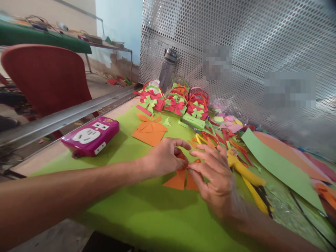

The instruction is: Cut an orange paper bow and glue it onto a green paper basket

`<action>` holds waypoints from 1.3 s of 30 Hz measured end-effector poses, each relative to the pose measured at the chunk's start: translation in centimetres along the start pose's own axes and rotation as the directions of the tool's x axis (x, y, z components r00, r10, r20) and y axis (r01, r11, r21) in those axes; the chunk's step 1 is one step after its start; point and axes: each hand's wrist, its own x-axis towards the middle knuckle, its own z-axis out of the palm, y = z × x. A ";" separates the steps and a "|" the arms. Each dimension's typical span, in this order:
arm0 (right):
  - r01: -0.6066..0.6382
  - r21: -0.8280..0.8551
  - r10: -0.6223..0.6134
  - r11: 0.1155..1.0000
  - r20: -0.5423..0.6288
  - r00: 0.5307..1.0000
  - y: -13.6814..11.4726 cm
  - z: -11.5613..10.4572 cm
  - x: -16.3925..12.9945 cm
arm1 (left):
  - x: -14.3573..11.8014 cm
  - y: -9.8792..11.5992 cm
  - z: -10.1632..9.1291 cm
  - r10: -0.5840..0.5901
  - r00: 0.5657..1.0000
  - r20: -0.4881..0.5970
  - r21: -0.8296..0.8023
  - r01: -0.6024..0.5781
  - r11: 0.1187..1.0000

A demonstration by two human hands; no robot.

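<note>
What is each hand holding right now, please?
Left hand: pinching the orange paper.
Right hand: pinching the same orange paper.

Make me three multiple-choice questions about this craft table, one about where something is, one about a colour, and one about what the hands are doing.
1. Where does the magenta plastic power socket box lie?
A. at the left edge of the lime green mat
B. on the red chair
C. beside the yellow tool

2. What colour is the cut paper piece between the two hands?
A. pink
B. orange
C. blue

3. What are the left hand and right hand doing?
A. resting flat, apart from each other
B. both lifting the grey bottle
C. both pinching the orange paper piece with their fingers

Answers:
1. A, the socket box sits on the mat's left edge, near the metal rail.
2. B, the fan-shaped piece under the fingertips is orange.
3. C, both hands' fingers meet on the paper at the mat's middle.
</note>
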 end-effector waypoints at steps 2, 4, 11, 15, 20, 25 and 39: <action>0.003 -0.010 -0.003 1.000 0.006 1.000 0.0 0.0 -0.1 | 0.0 0.1 0.0 -0.011 1.000 0.004 -0.023 0.011 1.000; 0.008 -0.014 -0.007 1.000 0.008 1.000 0.1 0.1 -0.2 | 0.0 0.2 -0.1 -0.016 1.000 0.008 -0.041 0.016 0.999; 0.042 -0.020 -0.043 0.999 -0.064 0.997 0.3 0.2 -0.3 | -0.1 0.3 -0.2 -0.019 1.000 0.009 -0.030 0.019 0.999; 0.042 -0.051 -0.043 0.998 -0.022 0.999 0.4 0.2 -0.7 | 0.0 0.1 -0.4 0.013 1.000 0.004 -0.029 -0.013 1.000; 0.039 -0.083 -0.037 0.996 0.031 0.999 0.4 0.1 -1.0 | 0.0 0.0 -0.6 0.023 1.000 -0.007 -0.010 -0.023 1.000; 0.001 -0.062 0.002 0.998 0.036 0.999 0.4 0.1 -0.9 | 0.0 -0.1 -0.8 0.036 0.999 0.001 -0.013 -0.036 0.999; 0.042 -0.106 -0.039 0.993 0.032 0.999 0.0 0.2 -0.5 | -0.1 0.3 -0.3 0.008 0.999 -0.034 0.083 -0.005 0.997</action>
